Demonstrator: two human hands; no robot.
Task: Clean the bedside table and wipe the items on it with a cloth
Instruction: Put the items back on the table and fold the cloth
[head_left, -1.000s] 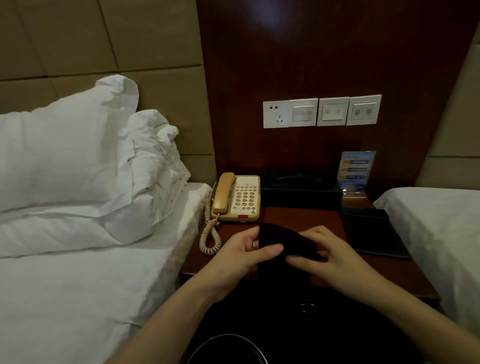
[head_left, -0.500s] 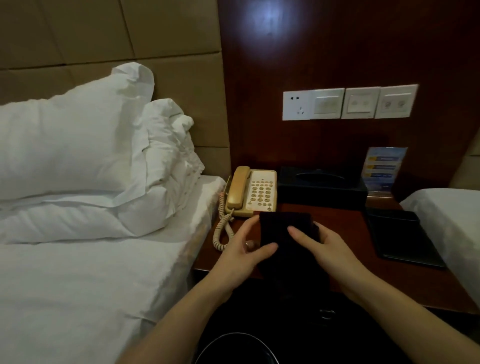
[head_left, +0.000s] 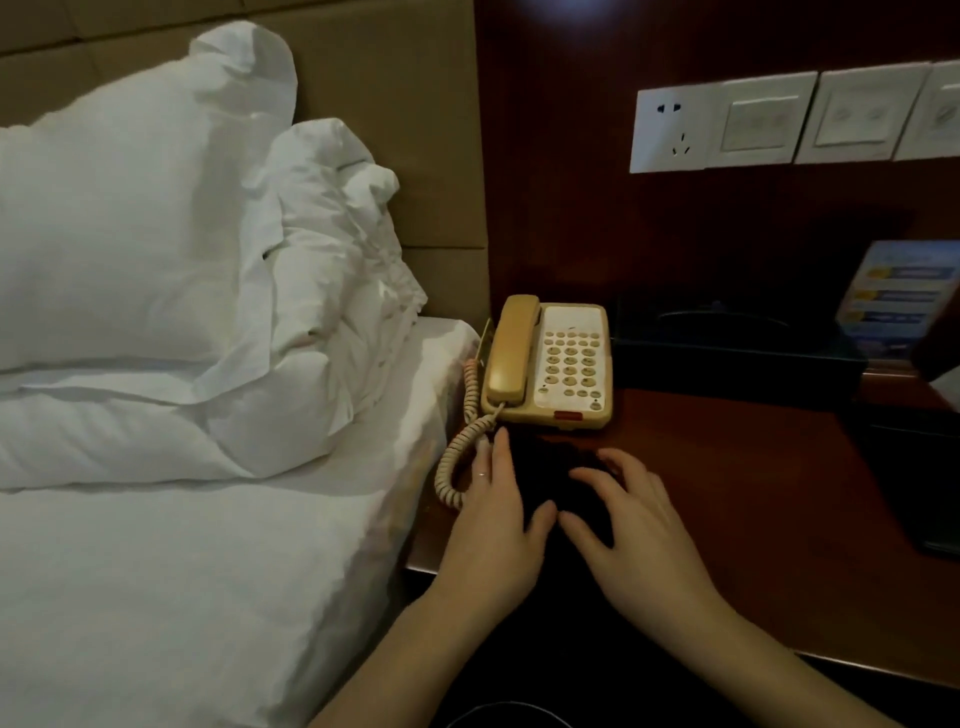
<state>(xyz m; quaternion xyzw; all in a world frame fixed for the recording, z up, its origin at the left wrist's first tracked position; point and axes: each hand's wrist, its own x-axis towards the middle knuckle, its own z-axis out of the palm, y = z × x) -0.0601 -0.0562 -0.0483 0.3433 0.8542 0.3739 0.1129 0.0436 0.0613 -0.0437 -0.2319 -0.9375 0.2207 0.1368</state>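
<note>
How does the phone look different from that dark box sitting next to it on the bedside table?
The telephone is cream and tan; the tissue box is black and hard to make out in the dim light. The telephone's top carries a handset and a keypad, while the tissue box shows only a slot. A coiled cord hangs from the telephone; the tissue box has none. Both stand at the back of the bedside table.

Both forearms reach forward, the left hand (head_left: 501, 512) and right hand (head_left: 631, 525) lying flat, fingers spread, thumbs nearly touching.
</note>
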